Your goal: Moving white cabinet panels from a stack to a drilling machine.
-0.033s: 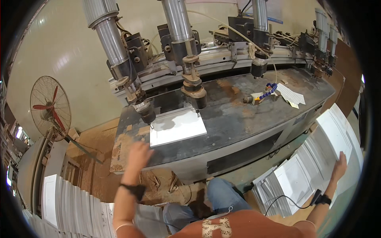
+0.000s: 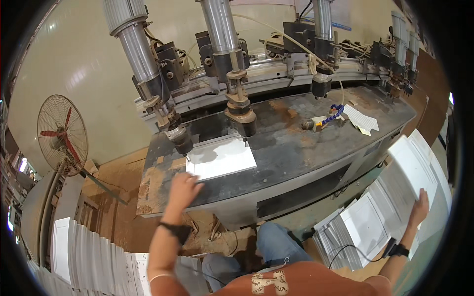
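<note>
A white rectangular panel [image 2: 221,159] lies flat on the dark machine table, beneath two boring spindles [image 2: 241,121]. My left hand [image 2: 184,191] hovers by the panel's near left corner, fingers loosely apart with nothing in them. Whether a fingertip touches the panel's edge I cannot tell. Far to the right, my right hand [image 2: 421,208] grips the lower edge of another white panel [image 2: 414,160], which leans tilted against a row of similar panels. Part of the right hand's grip is hidden behind that panel.
Stacked panels stand in rows at my lower left [image 2: 98,259] and right [image 2: 363,222]. A blue jointed hose [image 2: 335,112] and a paper sheet [image 2: 359,117] rest on the machine table [image 2: 296,167]. A caged fan [image 2: 61,133] stands left. Sawdust covers the table's left end.
My left hand has moved right and slightly down, closer to the panel on the table. The panel in my right hand has shifted slightly left and downward.
</note>
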{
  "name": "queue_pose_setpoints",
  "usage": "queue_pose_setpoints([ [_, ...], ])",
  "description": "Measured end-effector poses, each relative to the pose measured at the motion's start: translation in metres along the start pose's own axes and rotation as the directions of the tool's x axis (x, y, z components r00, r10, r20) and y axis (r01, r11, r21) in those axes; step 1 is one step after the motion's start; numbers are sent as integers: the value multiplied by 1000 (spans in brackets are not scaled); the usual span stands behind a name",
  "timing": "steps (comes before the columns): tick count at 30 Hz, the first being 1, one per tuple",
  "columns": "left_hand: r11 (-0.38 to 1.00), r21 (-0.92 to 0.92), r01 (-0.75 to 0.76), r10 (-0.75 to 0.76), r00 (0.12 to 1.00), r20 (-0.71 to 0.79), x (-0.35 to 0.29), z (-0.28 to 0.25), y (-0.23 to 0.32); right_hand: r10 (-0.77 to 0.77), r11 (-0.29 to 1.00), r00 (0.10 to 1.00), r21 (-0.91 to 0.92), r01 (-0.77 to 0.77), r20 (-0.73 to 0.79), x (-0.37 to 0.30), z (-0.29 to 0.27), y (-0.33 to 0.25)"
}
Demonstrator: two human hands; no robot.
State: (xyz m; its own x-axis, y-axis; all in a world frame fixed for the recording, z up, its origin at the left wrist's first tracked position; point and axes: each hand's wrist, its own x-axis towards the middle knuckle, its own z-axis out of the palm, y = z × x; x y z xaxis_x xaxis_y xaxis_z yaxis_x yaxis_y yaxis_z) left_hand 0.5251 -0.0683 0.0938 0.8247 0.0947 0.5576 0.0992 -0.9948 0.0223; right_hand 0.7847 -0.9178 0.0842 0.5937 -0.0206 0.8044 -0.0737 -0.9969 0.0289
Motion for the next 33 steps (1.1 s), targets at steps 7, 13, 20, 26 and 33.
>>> queue_pose_setpoints([
  [7, 965, 37, 261, -254, 957, -144, 28, 122, 60, -392, 763, 898, 474, 439, -200, 4, -85, -232],
  [13, 995, 14, 101, -101, 995, 8, -52, 50, 88, -615, 250, 743, 829, 501, -263, 4, -74, -421],
  [20, 976, 211, -52, 33, 995, 96, -179, -89, 86, -764, 107, 597, 865, 490, -244, -35, -18, -579],
  [26, 736, 676, -35, -87, 985, 147, -223, -247, 77, -888, 70, 447, 927, 367, -110, -45, -2, -668],
  [33, 295, 904, 309, -289, 931, -223, -246, -352, 4, -907, 227, 415, 912, 342, 71, -53, -28, -676],
])
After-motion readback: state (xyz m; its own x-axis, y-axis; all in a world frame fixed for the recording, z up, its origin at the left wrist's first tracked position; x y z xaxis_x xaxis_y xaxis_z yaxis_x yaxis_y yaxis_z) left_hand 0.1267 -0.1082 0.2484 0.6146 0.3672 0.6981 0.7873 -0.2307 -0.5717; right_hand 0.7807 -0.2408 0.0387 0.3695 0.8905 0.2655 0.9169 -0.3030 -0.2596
